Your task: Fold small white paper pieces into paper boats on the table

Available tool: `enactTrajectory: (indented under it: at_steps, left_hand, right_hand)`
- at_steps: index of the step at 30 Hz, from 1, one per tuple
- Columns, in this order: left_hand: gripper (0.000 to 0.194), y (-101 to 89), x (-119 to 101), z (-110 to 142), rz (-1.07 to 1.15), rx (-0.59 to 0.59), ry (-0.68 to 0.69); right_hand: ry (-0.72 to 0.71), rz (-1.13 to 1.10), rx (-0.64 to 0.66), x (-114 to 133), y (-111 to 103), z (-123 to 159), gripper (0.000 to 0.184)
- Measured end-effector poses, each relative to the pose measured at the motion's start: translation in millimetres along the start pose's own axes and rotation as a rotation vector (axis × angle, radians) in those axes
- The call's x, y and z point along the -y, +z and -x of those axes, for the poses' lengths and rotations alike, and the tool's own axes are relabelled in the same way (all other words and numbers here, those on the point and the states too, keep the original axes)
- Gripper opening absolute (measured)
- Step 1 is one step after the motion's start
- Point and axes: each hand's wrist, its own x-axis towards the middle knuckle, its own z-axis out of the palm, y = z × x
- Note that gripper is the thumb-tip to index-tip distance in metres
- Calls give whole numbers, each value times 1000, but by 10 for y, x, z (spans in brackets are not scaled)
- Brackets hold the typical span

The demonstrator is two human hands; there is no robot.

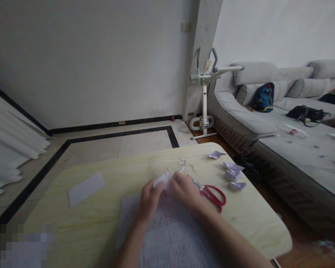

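Take the ruled sheet (173, 234) as your landmark: one sheet with handwriting, lying on one table (257, 223). Around it you have one small white paper (162, 179) being handled, one blank paper (86, 189), one pair of scissors (214, 196), four boat-shaped paper folds (233, 175) and some paper scraps (184, 166) (at least three, too small to count surely). The white paper is at the sheet's far edge, between your hands — your left hand (151, 193) pinches it between thumb and fingers. Your right hand (185, 187) curls against its right side; blur hides whether those fingers grip, so I cannot tell.

Past the sheet's far edge lie the scraps. The blank paper rests apart, to the sheet's left; the scissors lie to its right, blades close beside your right hand, and the folds sit farther right. Your forearms cover parts of the sheet — both sides. Well beyond it stand an exercise machine (204, 98) and, rightward, a sofa (248, 123).
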Motion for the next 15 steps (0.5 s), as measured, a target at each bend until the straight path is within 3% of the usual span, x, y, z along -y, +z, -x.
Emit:
enactTrajectory:
  at_steps: [15]
  left_hand:
    - [29, 4, 72, -31, -221, -59, 170]
  right_hand:
    - [-32, 2, 8, 14, 9, 13, 22]
